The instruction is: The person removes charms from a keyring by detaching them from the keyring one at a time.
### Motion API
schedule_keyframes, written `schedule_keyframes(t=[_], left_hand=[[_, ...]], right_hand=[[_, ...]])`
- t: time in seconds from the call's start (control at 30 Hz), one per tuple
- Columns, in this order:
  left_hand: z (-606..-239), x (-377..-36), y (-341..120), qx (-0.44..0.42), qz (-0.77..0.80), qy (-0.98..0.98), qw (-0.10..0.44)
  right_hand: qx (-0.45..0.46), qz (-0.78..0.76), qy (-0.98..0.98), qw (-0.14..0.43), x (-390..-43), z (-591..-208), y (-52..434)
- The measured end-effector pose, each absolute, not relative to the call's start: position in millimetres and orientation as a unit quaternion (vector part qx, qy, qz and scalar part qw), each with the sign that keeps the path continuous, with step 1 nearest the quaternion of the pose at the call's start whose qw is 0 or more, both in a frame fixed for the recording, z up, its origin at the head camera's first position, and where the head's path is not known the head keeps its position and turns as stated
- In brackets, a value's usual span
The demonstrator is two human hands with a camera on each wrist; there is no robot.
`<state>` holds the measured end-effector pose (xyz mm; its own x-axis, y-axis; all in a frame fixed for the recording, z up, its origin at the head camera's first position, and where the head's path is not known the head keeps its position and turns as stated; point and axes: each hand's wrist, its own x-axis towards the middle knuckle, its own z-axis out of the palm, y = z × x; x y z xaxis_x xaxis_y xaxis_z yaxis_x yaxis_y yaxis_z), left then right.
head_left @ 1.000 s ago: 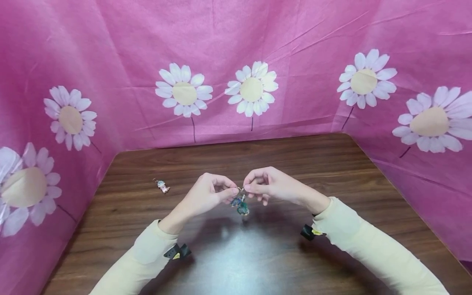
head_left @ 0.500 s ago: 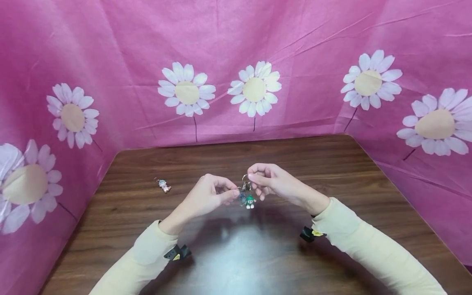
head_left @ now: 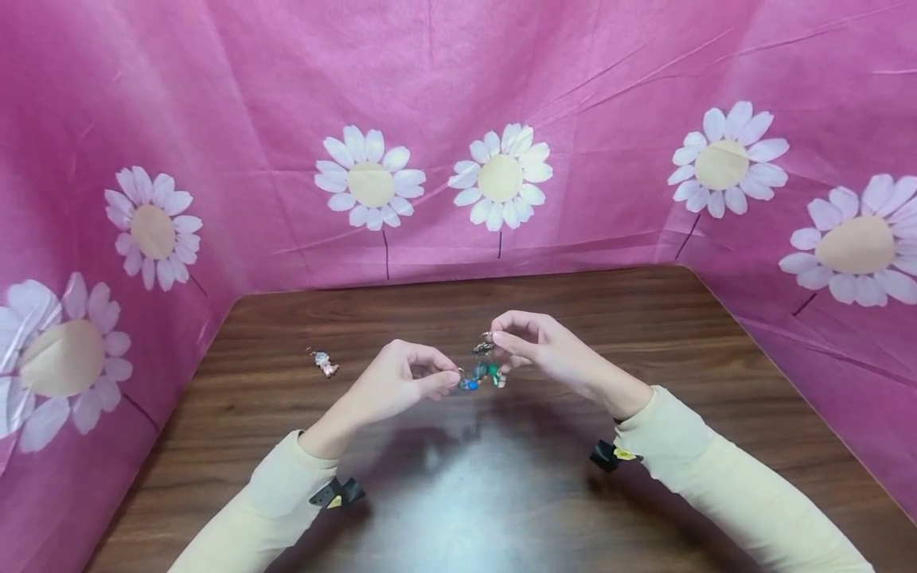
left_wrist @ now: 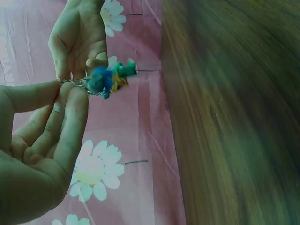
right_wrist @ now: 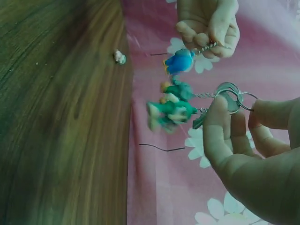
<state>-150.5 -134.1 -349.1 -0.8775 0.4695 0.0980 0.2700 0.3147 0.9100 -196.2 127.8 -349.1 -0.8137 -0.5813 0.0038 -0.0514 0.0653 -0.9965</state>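
Close up, the left hand (left_wrist: 37,154) pinches a thin chain (left_wrist: 75,82) between thumb and fingertips. A blue figure charm (left_wrist: 99,80) hangs from it, a green one (left_wrist: 124,69) just behind. The right hand (left_wrist: 77,35) sits opposite, before the pink daisy cloth (left_wrist: 101,168) and the wooden table (left_wrist: 234,117).

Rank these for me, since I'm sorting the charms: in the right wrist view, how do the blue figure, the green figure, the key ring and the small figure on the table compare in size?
1. green figure
2. blue figure
3. key ring, close to the blue figure; unsure
4. small figure on the table; it lies farther off, so its smallness is unsure
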Motion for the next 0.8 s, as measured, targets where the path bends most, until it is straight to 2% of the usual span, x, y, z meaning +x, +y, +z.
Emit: schedule_keyframes(t=[0.17, 0.37, 0.63, 0.8], left_hand=[[-350.1, -156.1, -153.9, 0.249, 0.538, 0.800, 0.094], [-352.1, -165.5, -191.5, 0.251, 0.643, 0.709, 0.145], [-370.6, -168.2, -272.4, 0.174, 0.734, 0.645, 0.126], [-394.0, -163.8, -314.2, 0.084, 0.749, 0.647, 0.112]], right_hand=[[-0.214, -0.688, 0.661, 0.212, -199.5, -348.5, 130.4], [-0.218, -0.685, 0.662, 0.213, -199.2, -353.7, 138.2], [-0.208, -0.688, 0.659, 0.224, -200.7, -354.7, 141.1], [-0.207, -0.692, 0.651, 0.233, -201.5, -354.3, 141.0]])
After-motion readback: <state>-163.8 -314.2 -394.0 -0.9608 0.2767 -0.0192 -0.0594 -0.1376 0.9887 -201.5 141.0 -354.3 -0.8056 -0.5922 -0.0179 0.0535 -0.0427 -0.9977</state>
